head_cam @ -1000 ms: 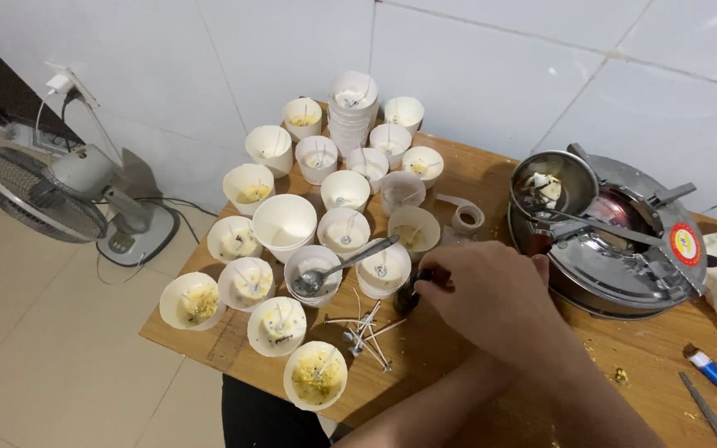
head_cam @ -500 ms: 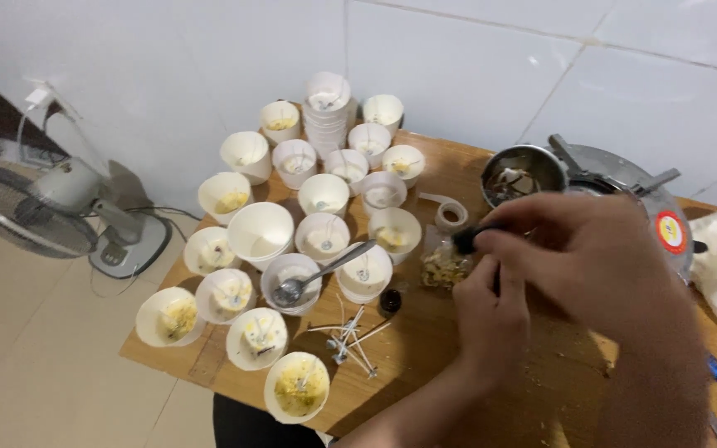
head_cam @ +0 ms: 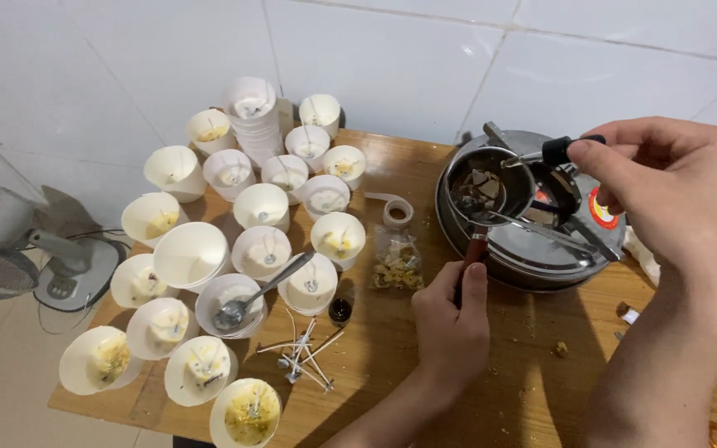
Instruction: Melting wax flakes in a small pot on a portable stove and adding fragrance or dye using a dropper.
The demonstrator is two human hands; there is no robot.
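Observation:
My left hand (head_cam: 450, 323) grips the reddish handle (head_cam: 473, 253) of a small metal melting pot (head_cam: 489, 184), which holds pale wax chunks and rests on a big steel cooker (head_cam: 541, 249). My right hand (head_cam: 674, 195) pinches the black bulb of a glass dropper (head_cam: 559, 152), held level with its tip over the small pot's rim. A small dark bottle (head_cam: 339, 311) stands uncapped on the wooden table (head_cam: 508, 390), just left of my left hand.
Several white paper cups (head_cam: 261, 206) with wicks and wax crowd the table's left half; one holds a metal spoon (head_cam: 255, 292). Loose wicks (head_cam: 304, 361), a bag of dried petals (head_cam: 397, 267) and a tape roll (head_cam: 396, 209) lie nearby. A fan (head_cam: 35, 249) stands on the floor at left.
My right hand carried the dropper up and right, from near the dark bottle to over the small pot. My left hand left the bottle and took the pot's handle. The view shifted right.

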